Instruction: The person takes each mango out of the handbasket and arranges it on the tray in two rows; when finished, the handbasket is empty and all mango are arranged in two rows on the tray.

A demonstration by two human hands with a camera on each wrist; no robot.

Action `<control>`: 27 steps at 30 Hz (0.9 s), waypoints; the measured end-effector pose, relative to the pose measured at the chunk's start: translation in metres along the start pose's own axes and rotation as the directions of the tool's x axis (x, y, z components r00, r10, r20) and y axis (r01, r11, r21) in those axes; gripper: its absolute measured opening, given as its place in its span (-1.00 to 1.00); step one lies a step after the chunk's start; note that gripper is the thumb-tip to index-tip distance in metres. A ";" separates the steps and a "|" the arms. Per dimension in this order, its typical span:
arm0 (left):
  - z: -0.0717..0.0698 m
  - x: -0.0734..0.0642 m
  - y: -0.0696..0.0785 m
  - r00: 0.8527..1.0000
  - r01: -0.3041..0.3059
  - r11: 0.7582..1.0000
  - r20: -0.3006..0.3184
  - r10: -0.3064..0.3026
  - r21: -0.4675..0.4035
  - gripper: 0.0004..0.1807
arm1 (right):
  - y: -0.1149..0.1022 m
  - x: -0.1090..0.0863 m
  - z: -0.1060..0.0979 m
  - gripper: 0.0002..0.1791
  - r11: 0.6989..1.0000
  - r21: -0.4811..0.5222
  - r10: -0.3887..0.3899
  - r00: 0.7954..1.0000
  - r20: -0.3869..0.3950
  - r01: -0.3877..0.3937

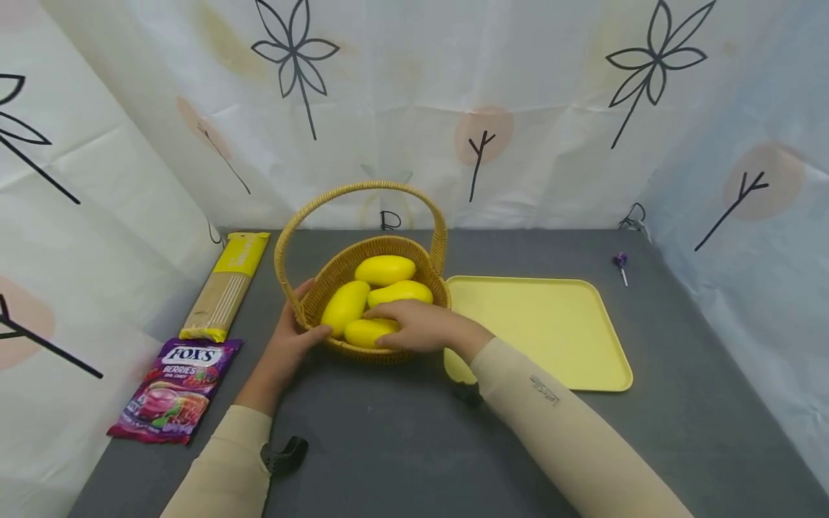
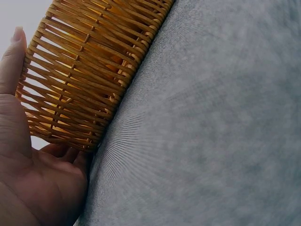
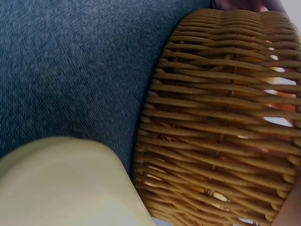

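Observation:
A wicker basket (image 1: 337, 277) with a tall arched handle stands on the grey table and holds several yellow mangoes (image 1: 385, 270). My left hand (image 1: 288, 345) grips the basket's left side, thumb at the rim; in the left wrist view, the thumb of this hand (image 2: 42, 179) lies along the weave and the other fingers are partly hidden behind it. Reaching over the front rim, my right hand (image 1: 421, 325) holds the front mango (image 1: 365, 332) between thumb and fingers. In the right wrist view the basket's woven side (image 3: 221, 108) fills the right half.
A pale yellow tray (image 1: 544, 331) lies right of the basket, partly under my right forearm. At the left are a yellow-ended pack of noodle-like sticks (image 1: 227, 288) and a purple candy bag (image 1: 175, 392). A purple lollipop (image 1: 620, 260) lies at the back right. Patterned curtains surround the table.

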State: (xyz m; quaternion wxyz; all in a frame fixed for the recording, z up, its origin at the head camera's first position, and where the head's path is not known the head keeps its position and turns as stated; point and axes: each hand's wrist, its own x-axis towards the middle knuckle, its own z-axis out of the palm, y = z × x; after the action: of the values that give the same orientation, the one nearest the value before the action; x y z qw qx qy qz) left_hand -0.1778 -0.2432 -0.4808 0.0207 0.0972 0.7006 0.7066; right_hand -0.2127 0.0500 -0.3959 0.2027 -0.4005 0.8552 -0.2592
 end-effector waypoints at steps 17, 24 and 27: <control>0.002 -0.003 0.002 1.000 -0.008 1.000 -0.001 0.008 -0.021 -0.07 | 0.005 -0.005 0.000 -0.35 0.985 0.170 -0.004 0.994 -0.106 0.022; 0.003 -0.002 0.001 1.000 -0.010 1.000 0.003 0.010 -0.028 -0.06 | 0.006 -0.016 -0.001 -0.32 0.946 0.319 0.007 0.981 -0.195 0.057; 0.002 -0.001 0.001 1.000 -0.016 0.999 0.005 0.016 -0.035 -0.06 | 0.006 -0.020 -0.002 -0.33 0.926 0.368 0.008 0.971 -0.241 0.084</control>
State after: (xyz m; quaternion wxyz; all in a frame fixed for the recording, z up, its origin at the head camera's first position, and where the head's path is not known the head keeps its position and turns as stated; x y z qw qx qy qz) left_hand -0.1761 -0.2414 -0.4804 0.0185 0.1041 0.6871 0.7188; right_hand -0.2053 0.0699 -0.3956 0.1666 -0.3370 0.7999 -0.4679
